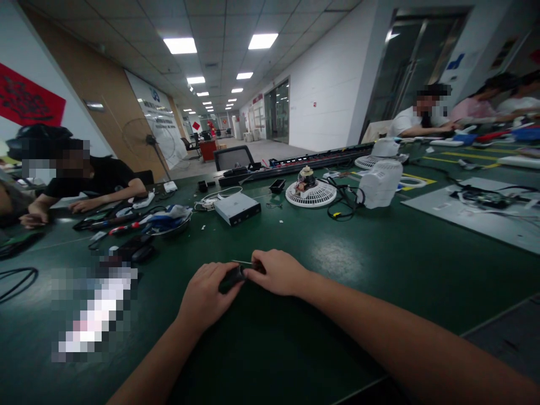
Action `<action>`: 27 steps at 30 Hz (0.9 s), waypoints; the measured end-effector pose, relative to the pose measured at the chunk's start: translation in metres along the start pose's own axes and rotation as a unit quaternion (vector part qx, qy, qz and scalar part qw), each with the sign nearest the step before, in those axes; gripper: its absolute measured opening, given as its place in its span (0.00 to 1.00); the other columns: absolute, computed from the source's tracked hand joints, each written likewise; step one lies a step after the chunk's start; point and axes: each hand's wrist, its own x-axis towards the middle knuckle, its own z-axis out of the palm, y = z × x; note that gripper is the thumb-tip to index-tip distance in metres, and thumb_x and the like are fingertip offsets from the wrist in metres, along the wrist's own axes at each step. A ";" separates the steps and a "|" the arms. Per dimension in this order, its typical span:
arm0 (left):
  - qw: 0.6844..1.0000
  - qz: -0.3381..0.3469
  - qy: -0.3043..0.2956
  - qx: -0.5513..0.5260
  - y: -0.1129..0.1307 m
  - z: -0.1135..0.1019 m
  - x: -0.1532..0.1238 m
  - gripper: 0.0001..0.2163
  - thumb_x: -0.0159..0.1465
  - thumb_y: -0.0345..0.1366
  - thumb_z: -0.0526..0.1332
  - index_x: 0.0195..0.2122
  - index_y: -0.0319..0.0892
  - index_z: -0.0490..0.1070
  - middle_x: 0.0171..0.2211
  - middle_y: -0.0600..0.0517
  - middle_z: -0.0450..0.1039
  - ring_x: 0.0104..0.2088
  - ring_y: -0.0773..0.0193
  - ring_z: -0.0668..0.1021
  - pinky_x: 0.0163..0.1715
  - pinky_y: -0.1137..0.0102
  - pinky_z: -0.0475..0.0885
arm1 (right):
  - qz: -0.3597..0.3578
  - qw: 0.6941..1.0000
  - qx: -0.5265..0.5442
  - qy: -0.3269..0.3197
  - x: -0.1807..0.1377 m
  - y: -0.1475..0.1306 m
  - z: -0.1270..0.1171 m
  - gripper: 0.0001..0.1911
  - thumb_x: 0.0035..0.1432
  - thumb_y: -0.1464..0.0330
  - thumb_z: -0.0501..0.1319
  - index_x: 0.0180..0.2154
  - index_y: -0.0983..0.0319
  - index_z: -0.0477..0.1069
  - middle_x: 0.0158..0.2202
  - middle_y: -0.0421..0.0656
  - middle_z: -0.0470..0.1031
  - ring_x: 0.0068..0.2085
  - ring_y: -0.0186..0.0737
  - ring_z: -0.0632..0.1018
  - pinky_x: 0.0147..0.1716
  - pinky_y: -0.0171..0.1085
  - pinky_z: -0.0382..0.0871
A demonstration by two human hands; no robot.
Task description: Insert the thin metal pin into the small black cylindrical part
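Note:
Over the green table, my left hand (pixel 205 295) is closed around a small black object (pixel 232 278), its thumb below and fingers above. What kind of object it is, I cannot make out. My right hand (pixel 280 271) is closed too, pinching a slim tool (pixel 242 262) with a thin metal shaft that points left above the black object. The tool's dark handle is mostly hidden by the fingers. Both hands are close together, the right fingertips at the right end of the black object. Beyond them lies a silver optical drive (pixel 237 207) with a black front.
Behind the drive lie a white fan part with exposed motor (pixel 311 191), a small black tray (pixel 277 185) and a white housing (pixel 381 184) with black cable. Tools and a blue cloth (pixel 169 218) are at left. A white board (pixel 476 208) is at right. Other people sit around the table.

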 end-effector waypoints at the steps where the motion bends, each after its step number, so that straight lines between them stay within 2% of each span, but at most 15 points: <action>1: 1.000 -0.022 0.002 0.004 -0.001 0.001 0.000 0.12 0.62 0.39 0.60 0.46 0.43 0.72 0.40 0.48 0.77 0.39 0.57 0.78 0.40 0.61 0.73 | 0.010 1.000 0.004 -0.003 0.000 0.003 -0.003 0.16 0.63 0.55 0.54 0.38 0.60 0.69 0.30 0.42 0.74 0.28 0.37 0.72 0.24 0.34 0.53; 3: 0.998 -0.064 0.008 0.010 -0.003 0.002 0.000 0.11 0.61 0.39 0.61 0.44 0.44 0.71 0.39 0.49 0.77 0.39 0.56 0.78 0.40 0.60 0.73 | 0.016 1.000 0.010 -0.016 0.000 0.009 -0.009 0.13 0.64 0.59 0.53 0.43 0.61 0.68 0.32 0.43 0.75 0.29 0.37 0.73 0.25 0.34 0.56; 6: 0.995 -0.099 0.009 0.006 -0.007 0.002 -0.001 0.10 0.61 0.38 0.62 0.43 0.44 0.71 0.39 0.50 0.77 0.40 0.56 0.78 0.41 0.60 0.73 | -0.043 0.998 0.017 -0.031 0.001 0.017 -0.016 0.09 0.63 0.67 0.55 0.44 0.60 0.68 0.34 0.43 0.75 0.33 0.37 0.74 0.29 0.34 0.60; 9: 0.996 -0.088 0.004 -0.005 -0.009 0.002 -0.002 0.09 0.61 0.38 0.62 0.42 0.45 0.72 0.39 0.50 0.77 0.40 0.56 0.78 0.41 0.61 0.73 | -0.105 0.994 0.019 -0.025 0.001 0.019 -0.019 0.08 0.61 0.69 0.56 0.42 0.60 0.70 0.36 0.42 0.76 0.35 0.36 0.74 0.33 0.34 0.62; 11: 0.998 -0.068 0.005 -0.006 -0.009 0.002 -0.002 0.10 0.61 0.37 0.62 0.43 0.45 0.72 0.39 0.50 0.77 0.40 0.57 0.78 0.41 0.61 0.72 | -0.121 0.993 0.000 -0.010 0.000 0.017 -0.018 0.08 0.61 0.70 0.57 0.41 0.59 0.72 0.36 0.41 0.75 0.35 0.37 0.74 0.34 0.35 0.62; 15: 0.999 -0.048 0.010 0.003 -0.009 0.001 -0.003 0.12 0.60 0.36 0.62 0.46 0.44 0.72 0.39 0.49 0.77 0.40 0.56 0.77 0.42 0.61 0.71 | -0.105 0.993 -0.047 0.019 -0.002 0.010 -0.019 0.09 0.61 0.68 0.57 0.40 0.59 0.74 0.37 0.42 0.76 0.35 0.38 0.73 0.34 0.36 0.61; 19: 0.999 -0.047 -0.006 0.011 -0.009 0.001 -0.002 0.12 0.59 0.35 0.63 0.46 0.45 0.73 0.39 0.50 0.77 0.39 0.56 0.77 0.41 0.61 0.71 | -0.108 0.994 -0.014 -0.002 -0.003 0.008 -0.019 0.09 0.59 0.68 0.58 0.38 0.59 0.76 0.33 0.41 0.76 0.33 0.36 0.73 0.32 0.35 0.61; 24: 0.999 -0.043 -0.016 0.016 -0.009 0.000 -0.001 0.12 0.60 0.34 0.62 0.46 0.45 0.73 0.40 0.50 0.76 0.40 0.56 0.77 0.42 0.61 0.71 | -0.054 0.997 -0.061 0.013 -0.002 0.009 -0.018 0.11 0.60 0.63 0.57 0.38 0.58 0.78 0.34 0.43 0.76 0.33 0.38 0.73 0.29 0.36 0.59; 27: 0.998 -0.050 -0.029 0.018 -0.009 0.000 -0.001 0.12 0.60 0.34 0.62 0.46 0.45 0.73 0.40 0.50 0.76 0.40 0.56 0.77 0.42 0.61 0.71 | -0.094 0.992 -0.088 0.002 -0.002 0.011 -0.019 0.12 0.62 0.63 0.57 0.41 0.56 0.78 0.34 0.42 0.75 0.33 0.38 0.73 0.29 0.36 0.59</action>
